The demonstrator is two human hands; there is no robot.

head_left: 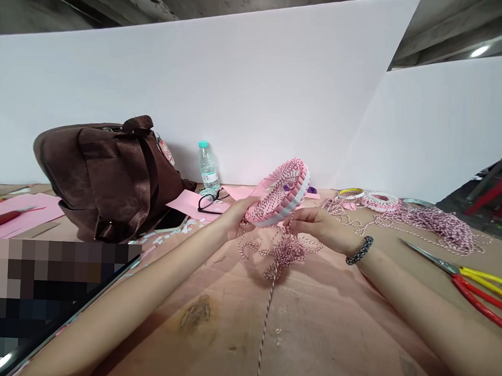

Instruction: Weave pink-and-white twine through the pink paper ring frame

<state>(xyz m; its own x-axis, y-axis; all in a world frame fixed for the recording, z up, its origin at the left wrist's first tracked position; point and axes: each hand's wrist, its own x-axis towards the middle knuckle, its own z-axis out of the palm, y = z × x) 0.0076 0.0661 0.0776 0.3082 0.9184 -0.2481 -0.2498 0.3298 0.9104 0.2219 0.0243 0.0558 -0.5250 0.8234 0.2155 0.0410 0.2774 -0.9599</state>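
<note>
A round ring [301,191] with a white and pink rim, laced inside with pink-and-white cord, is held tilted above the table. My left hand [238,216] grips its lower left edge, fingers partly hidden behind it. At the ring's lower right, my right hand [318,227] pinches the cord with thumb and fingers together. A loose tangle of the same cord [290,250] hangs below the ring between both hands, and one strand runs down toward the table's front edge.
Brown backpack [110,176], water bottle [209,167] and black-framed glasses [209,203] stand or lie at the left and back. On the right are a second ring [379,202], a cord pile [451,227] and red-and-yellow-handled scissors [455,270]. A screen edge [83,302] lies front left.
</note>
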